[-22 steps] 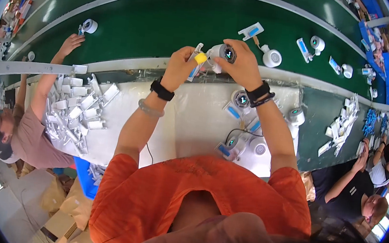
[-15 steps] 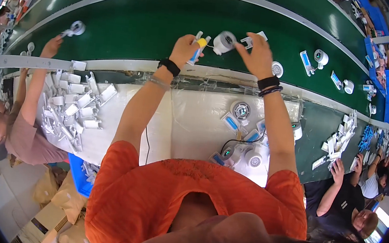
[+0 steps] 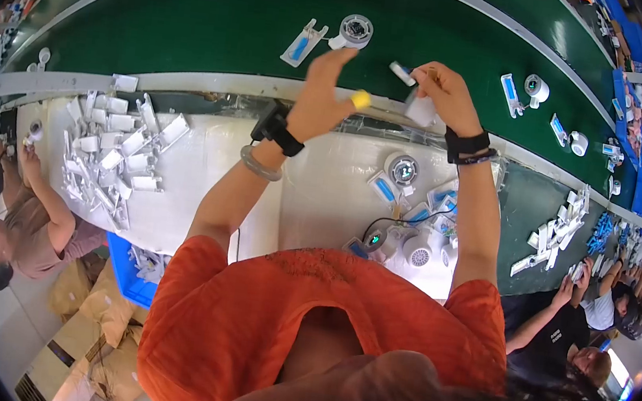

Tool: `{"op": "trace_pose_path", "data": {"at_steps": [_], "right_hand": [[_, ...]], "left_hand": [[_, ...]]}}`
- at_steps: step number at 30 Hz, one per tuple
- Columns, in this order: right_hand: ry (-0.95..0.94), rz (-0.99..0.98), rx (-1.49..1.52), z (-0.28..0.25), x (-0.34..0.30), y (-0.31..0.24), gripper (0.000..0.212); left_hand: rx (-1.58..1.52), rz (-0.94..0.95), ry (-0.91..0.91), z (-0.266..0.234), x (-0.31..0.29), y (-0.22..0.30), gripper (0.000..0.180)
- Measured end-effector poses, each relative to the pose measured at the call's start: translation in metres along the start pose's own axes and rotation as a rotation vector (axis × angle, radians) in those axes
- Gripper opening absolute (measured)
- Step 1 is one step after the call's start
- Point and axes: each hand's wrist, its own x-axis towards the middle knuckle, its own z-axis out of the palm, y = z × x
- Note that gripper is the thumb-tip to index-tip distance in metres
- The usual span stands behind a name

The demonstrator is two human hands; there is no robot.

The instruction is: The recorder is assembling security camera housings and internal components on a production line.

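My left hand (image 3: 323, 94) hovers over the near edge of the green belt, fingers apart and holding nothing; a yellow cover (image 3: 360, 100) sits on its thumb. Just beyond its fingertips, on the belt, lie a round white fan head (image 3: 355, 30) and a white handle shell (image 3: 304, 43) with a blue cell inside. My right hand (image 3: 445, 96) is closed on a white fan part (image 3: 421, 110), smeared by motion and partly hidden by the fingers. A small white piece (image 3: 403, 74) shows just left of those fingers; whether it is joined to the part I cannot tell.
More fan units (image 3: 536, 90) lie on the belt at right. Several fan assemblies (image 3: 402, 170) with a black cable sit on the table before me. White shells (image 3: 117, 146) are heaped at left, beside a blue bin (image 3: 130, 278). Co-workers sit on both sides.
My left hand has released the handle shell, now lying farther away with its fan head. My right hand has picked up a white fan part and drawn it nearer.
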Motion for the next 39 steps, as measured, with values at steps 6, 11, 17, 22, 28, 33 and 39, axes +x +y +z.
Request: {"op": "trace_pose_path", "data": {"at_steps": [6, 11, 17, 22, 28, 33, 39], "right_hand": [[-0.328, -0.044, 0.292, 0.049, -0.094, -0.082, 0.016], [-0.409, -0.226, -0.020, 0.072, -0.165, -0.108, 0.026], [-0.797, -0.091, 0.227, 0.112, -0.203, -0.057, 0.029], [-0.239, -0.051, 0.132, 0.144, -0.220, -0.046, 0.010], [0.346, -0.416, -0.349, 0.171, -0.212, -0.039, 0.013], [0.339, -0.309, -0.123, 0.180, -0.221, -0.040, 0.013], [0.283, -0.494, -0.265, 0.179, -0.218, -0.032, 0.016]], "left_hand": [[-0.152, 0.083, -0.182, -0.013, -0.049, 0.065, 0.074], [-0.531, -0.204, -0.460, -0.059, -0.106, 0.106, 0.052], [-0.588, -0.255, -0.583, -0.065, -0.159, 0.108, 0.039], [-0.303, -0.310, -0.324, -0.058, -0.178, 0.086, 0.021], [-0.782, -0.612, -0.220, -0.023, -0.198, 0.073, 0.031], [-0.908, -0.646, -0.201, -0.015, -0.205, 0.069, 0.032], [-0.800, -0.514, -0.224, -0.016, -0.205, 0.071, 0.039]]}}
